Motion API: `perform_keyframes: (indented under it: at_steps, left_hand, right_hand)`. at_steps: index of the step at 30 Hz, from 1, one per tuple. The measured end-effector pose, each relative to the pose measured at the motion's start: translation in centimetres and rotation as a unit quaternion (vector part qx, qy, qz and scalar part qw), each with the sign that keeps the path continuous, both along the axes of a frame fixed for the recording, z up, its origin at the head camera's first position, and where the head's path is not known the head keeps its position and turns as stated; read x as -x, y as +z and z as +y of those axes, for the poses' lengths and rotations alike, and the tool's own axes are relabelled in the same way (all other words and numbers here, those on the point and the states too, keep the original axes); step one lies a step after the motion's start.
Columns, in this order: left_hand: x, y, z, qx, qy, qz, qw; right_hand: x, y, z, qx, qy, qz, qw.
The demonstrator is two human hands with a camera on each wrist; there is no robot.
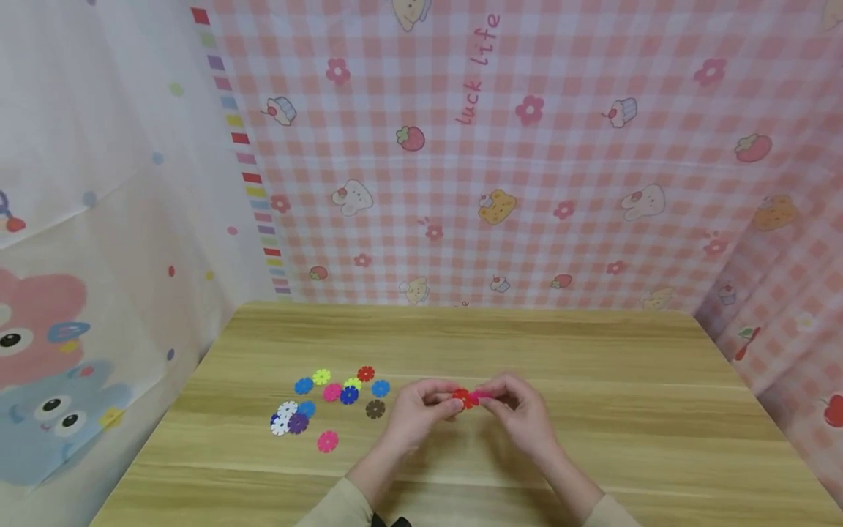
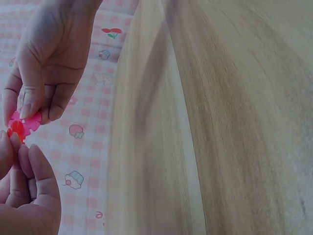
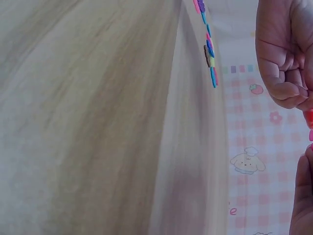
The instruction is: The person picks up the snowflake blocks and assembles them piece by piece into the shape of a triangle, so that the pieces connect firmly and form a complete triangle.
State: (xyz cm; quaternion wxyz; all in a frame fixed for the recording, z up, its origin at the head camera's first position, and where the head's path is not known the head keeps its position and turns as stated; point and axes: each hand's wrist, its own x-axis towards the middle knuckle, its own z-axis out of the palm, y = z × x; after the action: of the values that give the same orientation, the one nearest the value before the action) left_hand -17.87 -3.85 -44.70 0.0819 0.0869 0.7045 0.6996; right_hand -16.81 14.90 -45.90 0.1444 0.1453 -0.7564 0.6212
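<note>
On the desk [image 1: 612, 366] lies a brown disc [image 1: 375, 408]. Right of it, the left hand [image 1: 416, 411] pinches a red disc [image 1: 465, 397], which touches a bright pink disc [image 1: 483, 395] pinched by the right hand [image 1: 522, 411]. Just behind the brown disc sits a blue disc [image 1: 380, 388]; well to its left, a purple disc [image 1: 298, 423] lies against a white disc [image 1: 279, 425].

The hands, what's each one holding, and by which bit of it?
Left grip: red flower-shaped plastic disc, by its edge. Right grip: pink flower-shaped plastic disc, by its edge.
</note>
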Motion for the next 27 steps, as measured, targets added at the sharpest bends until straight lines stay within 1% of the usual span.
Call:
perform_keyframes:
  at_steps: [8,16,20,24,27]
  left_hand:
    - [-0.1,-0.3,0.1,-0.011,0.001,-0.013,0.9999]
    - [0.3,-0.6,0.3,-0.015,0.001,-0.020,0.9997]
    - [0.3,-0.7,0.4,-0.015,0.000,-0.022,0.9996]
    - [0.3,-0.7,0.5,-0.019,-0.003,-0.023,0.9995]
    - [0.4,-0.6,0.5,-0.022,-0.009,-0.028,0.9993]
  right_hand:
    - [-0.1,-0.6,0.1,0.009,0.017,0.023,0.9995]
    - [0.2,-0.9,0.1,0.023,0.006,0.009,0.9997]
    - [0.3,-1.1,0.2,0.023,0.006,0.015,0.9996]
    - [0.3,-1.2,0.5,0.021,0.019,0.031,0.9991]
    - [0.2,-1.1,0.7,0.020,0.031,0.032,0.9988]
